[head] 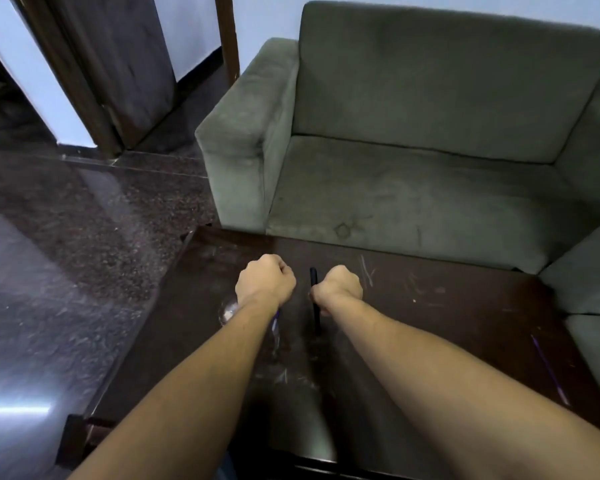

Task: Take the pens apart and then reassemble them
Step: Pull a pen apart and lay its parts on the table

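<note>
Both my hands are closed into fists over the dark wooden table (447, 306), backs toward the camera. My left hand (265, 282) grips a clear pen barrel with purple inside (276, 323), which sticks out below the fist toward me. My right hand (340, 287) is closed on a black pen (314, 317). That pen runs roughly straight away from me, its tip showing beyond the thumb and its tail below the wrist. A thin purple refill (548, 368) lies loose on the table at the right, apart from both hands.
A clear roundish object (227, 311) sits by my left wrist, partly hidden. A grey-green sofa (413, 168) stands just beyond the table's far edge and wraps round its right side. Dark polished floor (66, 254) lies to the left.
</note>
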